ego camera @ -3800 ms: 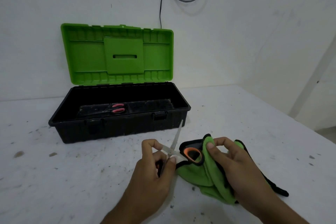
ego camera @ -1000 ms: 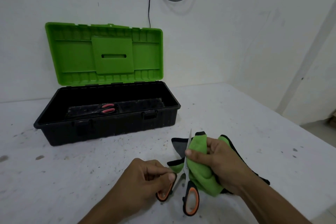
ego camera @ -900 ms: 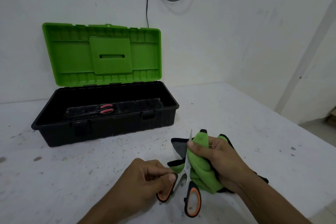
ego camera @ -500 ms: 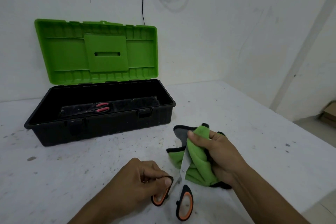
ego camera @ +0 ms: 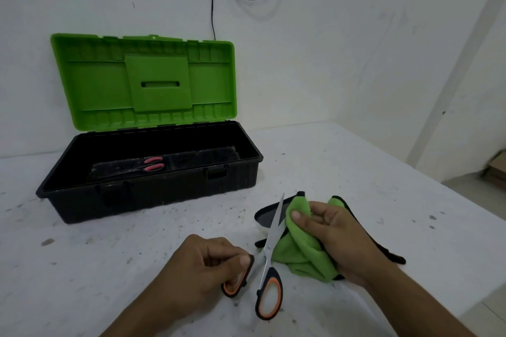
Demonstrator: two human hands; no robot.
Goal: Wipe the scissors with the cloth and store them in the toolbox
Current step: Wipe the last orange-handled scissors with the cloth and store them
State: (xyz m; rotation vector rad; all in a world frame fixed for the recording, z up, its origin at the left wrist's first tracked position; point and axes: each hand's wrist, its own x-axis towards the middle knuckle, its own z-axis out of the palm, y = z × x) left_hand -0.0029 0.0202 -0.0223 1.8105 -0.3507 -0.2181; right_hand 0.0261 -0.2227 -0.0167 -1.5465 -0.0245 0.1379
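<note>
White table [ego camera: 356, 167] meets a white wall. Thumb and curled fingers of the left hand [ego camera: 202, 268] pinch one orange handle loop of the scissors [ego camera: 269, 243]. The right hand [ego camera: 334, 235] clenches the bunched green cloth [ego camera: 301, 252] against the bare blade. Both lie in front of the toolbox [ego camera: 153, 194], off its right corner, with the blade tip aimed toward it. Its green lid [ego camera: 153, 79] stands open, and a red-handled pair [ego camera: 153, 164] lies inside.
</note>
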